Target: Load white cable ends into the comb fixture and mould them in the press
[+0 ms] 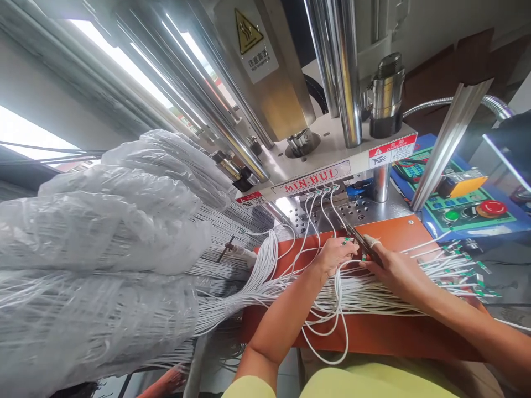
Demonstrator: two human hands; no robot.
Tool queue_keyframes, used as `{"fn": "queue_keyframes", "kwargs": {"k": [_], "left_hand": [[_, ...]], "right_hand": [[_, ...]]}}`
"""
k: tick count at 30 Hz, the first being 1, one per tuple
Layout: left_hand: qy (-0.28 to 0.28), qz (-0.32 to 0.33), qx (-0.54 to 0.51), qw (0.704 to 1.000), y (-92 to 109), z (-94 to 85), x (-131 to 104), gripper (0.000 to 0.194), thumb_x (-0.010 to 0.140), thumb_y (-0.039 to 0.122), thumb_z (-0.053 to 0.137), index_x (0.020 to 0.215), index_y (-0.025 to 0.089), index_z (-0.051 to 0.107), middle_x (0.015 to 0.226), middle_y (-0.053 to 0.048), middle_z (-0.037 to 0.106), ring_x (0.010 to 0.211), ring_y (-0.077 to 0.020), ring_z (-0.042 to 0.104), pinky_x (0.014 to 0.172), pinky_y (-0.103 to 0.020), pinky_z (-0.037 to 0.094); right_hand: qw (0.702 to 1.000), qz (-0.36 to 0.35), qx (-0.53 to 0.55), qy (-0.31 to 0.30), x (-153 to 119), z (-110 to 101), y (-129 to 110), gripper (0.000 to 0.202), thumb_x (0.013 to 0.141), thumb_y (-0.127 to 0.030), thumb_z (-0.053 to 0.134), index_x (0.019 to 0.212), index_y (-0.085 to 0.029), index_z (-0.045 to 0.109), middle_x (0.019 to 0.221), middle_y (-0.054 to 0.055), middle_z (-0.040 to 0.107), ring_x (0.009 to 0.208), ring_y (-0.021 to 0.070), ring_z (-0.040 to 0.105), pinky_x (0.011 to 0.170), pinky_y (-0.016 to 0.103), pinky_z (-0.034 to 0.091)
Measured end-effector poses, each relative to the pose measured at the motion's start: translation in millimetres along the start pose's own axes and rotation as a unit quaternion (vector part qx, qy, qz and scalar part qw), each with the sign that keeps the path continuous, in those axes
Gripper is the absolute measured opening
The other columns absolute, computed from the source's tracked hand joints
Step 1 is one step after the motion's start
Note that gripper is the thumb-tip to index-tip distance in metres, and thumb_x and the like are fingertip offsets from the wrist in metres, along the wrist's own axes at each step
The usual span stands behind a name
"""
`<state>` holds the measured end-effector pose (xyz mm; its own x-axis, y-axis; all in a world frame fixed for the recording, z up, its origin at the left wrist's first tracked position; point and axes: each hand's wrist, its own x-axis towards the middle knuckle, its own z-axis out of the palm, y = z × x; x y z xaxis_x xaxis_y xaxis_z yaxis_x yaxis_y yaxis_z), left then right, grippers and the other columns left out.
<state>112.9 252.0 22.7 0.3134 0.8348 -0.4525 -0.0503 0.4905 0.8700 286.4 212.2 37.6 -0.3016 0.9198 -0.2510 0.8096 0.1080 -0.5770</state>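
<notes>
My left hand (335,255) is closed, its fingers pinching the end of a white cable with a small green connector (347,241). Close beside it, my right hand (388,264) wraps round a dark metal plier-like tool (362,242), whose exact kind is hard to make out. The tool points up and left, toward the press, with its tip near the left fingertips. Beneath both hands lies a thick bundle of white cables (373,296) on an orange-brown board (398,229). Several cables run from the bundle to green-ended connectors (324,191) seated under the press plate.
A machine press (311,177) with steel columns and warning labels stands ahead. At right is a blue control box (468,213) with a red button (492,208). Plastic-wrapped cable bundles (103,232) fill the left. Loose green-tipped cable ends (468,276) spread at the board's right.
</notes>
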Motion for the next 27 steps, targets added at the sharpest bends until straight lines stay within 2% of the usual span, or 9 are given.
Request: {"fn": "queue_keyframes", "kwargs": {"k": [5,9,11,14,16,19,23,27], "left_hand": [[0.001,-0.012,0.022,1.000,2.2,-0.4,2.8,0.039,0.064,0.042,0.079,0.066,0.012,0.054,0.053,0.006,0.044,0.040,-0.0004,0.025,0.040,-0.021,0.010],[-0.027,-0.018,0.151,0.988,14.1,-6.8,-8.3,0.037,0.079,0.049,0.065,0.076,0.013,0.058,0.054,0.006,0.045,0.043,-0.0033,0.032,0.041,-0.018,0.022],[0.012,0.015,0.197,0.980,17.0,-11.2,-14.2,0.037,0.087,0.049,0.053,0.088,0.013,0.062,0.057,0.004,0.050,0.046,-0.0056,0.039,0.044,-0.018,0.029],[0.088,0.094,0.177,0.976,14.0,-17.3,-16.4,0.040,0.092,0.044,0.044,0.107,0.013,0.065,0.067,0.000,0.060,0.052,-0.0074,0.046,0.049,-0.019,0.037],[0.113,0.141,0.163,0.970,10.1,-20.2,-14.5,0.040,0.091,0.042,0.047,0.108,0.013,0.069,0.071,-0.002,0.064,0.056,-0.0081,0.048,0.055,-0.020,0.040],[0.143,0.177,0.172,0.958,8.1,-21.1,-11.8,0.039,0.087,0.045,0.056,0.107,0.016,0.072,0.075,-0.003,0.069,0.058,-0.0085,0.046,0.058,-0.021,0.040],[0.121,0.158,0.168,0.966,14.0,-18.0,-12.3,0.045,0.084,0.052,0.060,0.113,0.019,0.071,0.073,-0.002,0.067,0.053,-0.0066,0.038,0.052,-0.020,0.033],[0.050,0.088,0.083,0.991,16.7,-16.7,-11.6,0.053,0.083,0.059,0.059,0.109,0.015,0.072,0.060,0.003,0.047,0.049,-0.0044,0.029,0.047,-0.019,0.022]], "right_hand": [[1.000,0.022,-0.006,0.013,0.1,4.2,-0.5,0.047,0.092,-0.046,0.037,0.131,-0.021,0.041,0.095,0.010,0.071,0.085,0.0323,0.067,0.066,0.034,0.041],[1.000,0.022,0.005,0.012,1.0,5.5,3.7,0.039,0.092,-0.051,0.037,0.117,-0.022,0.045,0.089,0.008,0.070,0.079,0.0291,0.066,0.062,0.032,0.039],[1.000,0.016,0.016,0.012,2.1,5.6,6.3,0.036,0.091,-0.052,0.038,0.110,-0.023,0.046,0.087,0.008,0.069,0.076,0.0277,0.065,0.060,0.030,0.038],[0.999,0.009,0.024,0.021,4.6,6.6,10.0,0.036,0.090,-0.055,0.039,0.108,-0.024,0.046,0.084,0.007,0.068,0.075,0.0270,0.065,0.059,0.029,0.037],[0.999,0.000,0.031,0.024,6.3,7.4,12.1,0.040,0.090,-0.056,0.039,0.112,-0.024,0.047,0.084,0.007,0.068,0.077,0.0271,0.065,0.060,0.030,0.038],[0.998,-0.005,0.059,0.022,7.8,7.8,15.0,0.047,0.089,-0.059,0.040,0.120,-0.024,0.047,0.084,0.007,0.068,0.077,0.0269,0.065,0.063,0.031,0.040],[0.993,-0.019,0.108,0.032,8.7,6.4,18.1,0.048,0.087,-0.059,0.045,0.121,-0.026,0.050,0.084,0.005,0.069,0.076,0.0256,0.065,0.065,0.032,0.043],[0.989,-0.033,0.134,0.048,8.9,5.0,19.8,0.048,0.085,-0.057,0.050,0.123,-0.029,0.052,0.084,0.004,0.071,0.077,0.0255,0.067,0.065,0.031,0.044]]}}
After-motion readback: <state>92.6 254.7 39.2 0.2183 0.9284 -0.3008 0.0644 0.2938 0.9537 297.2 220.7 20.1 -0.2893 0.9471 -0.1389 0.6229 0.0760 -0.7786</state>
